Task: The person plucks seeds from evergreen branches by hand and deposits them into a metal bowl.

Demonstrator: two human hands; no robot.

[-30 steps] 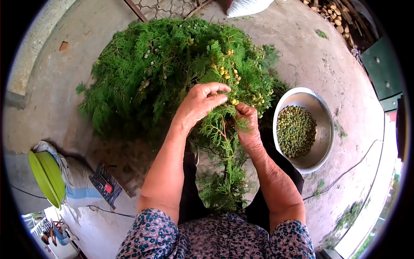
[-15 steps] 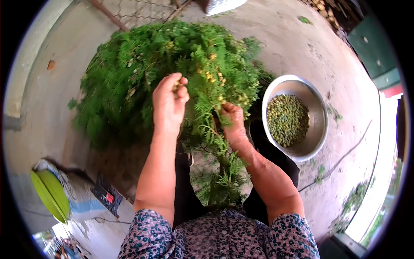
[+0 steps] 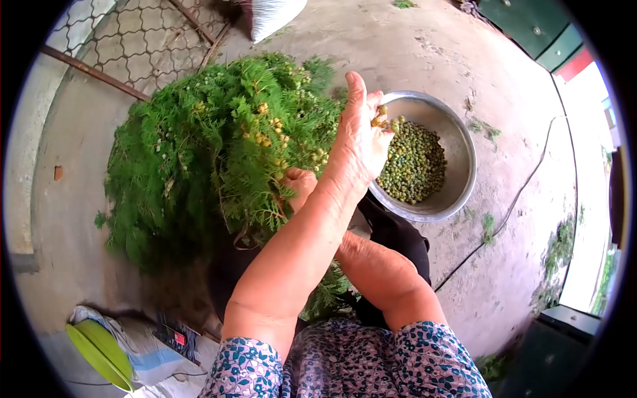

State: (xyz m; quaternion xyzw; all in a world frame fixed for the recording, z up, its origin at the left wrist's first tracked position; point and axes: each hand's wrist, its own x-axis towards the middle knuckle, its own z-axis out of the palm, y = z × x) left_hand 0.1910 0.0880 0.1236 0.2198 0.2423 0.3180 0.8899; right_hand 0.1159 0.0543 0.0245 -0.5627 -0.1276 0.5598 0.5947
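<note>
My left hand (image 3: pixel 361 136) reaches across my right arm to the near rim of a metal bowl (image 3: pixel 462 182). Its thumb points up and its fingers are apart, with a few small yellow-green cones (image 3: pixel 379 118) at the fingertips, some dropping into the bowl. Many small green cones (image 3: pixel 415 162) lie in the bowl. My right hand (image 3: pixel 300 186), partly hidden behind my left forearm, is closed around the stem of an evergreen branch (image 3: pixel 255 162). Yellowish cones (image 3: pixel 265 132) still hang on that branch. Behind it lies a big heap of leafy green branches (image 3: pixel 156 172).
A metal grille (image 3: pixel 126 46) and a white sack (image 3: pixel 275 16) are at the far side. A dark cable (image 3: pixel 511 212) runs over the concrete floor on the right. A lime-green round object (image 3: pixel 99 355) lies beside bags at lower left. Green cabinets (image 3: pixel 524 26) stand at upper right.
My left hand has swung right from the heap to the bowl and opened, releasing cones. My right hand keeps its hold on the branch. The view has shifted to the right.
</note>
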